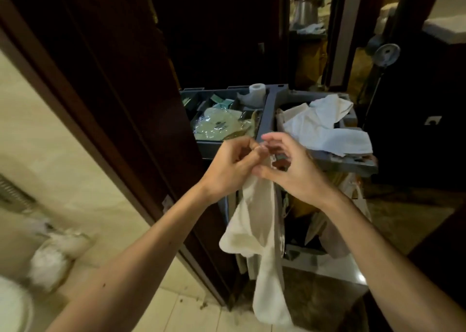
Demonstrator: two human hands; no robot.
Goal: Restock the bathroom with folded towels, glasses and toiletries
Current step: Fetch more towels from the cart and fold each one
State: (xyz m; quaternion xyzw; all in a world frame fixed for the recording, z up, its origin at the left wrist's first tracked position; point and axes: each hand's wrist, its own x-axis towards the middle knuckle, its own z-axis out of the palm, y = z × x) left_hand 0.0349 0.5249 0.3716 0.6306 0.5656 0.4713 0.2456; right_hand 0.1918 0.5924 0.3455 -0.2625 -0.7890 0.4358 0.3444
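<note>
Left hand (232,166) grips the hanging white cloth (254,230); right hand (293,172) pinches a small clear item (274,159). I should wipe gently and hold firm.

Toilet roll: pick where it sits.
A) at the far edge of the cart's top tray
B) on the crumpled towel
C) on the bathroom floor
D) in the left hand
A: the toilet roll stands at the far edge of the cart, behind the packets; the left hand grips a white cloth.
</note>
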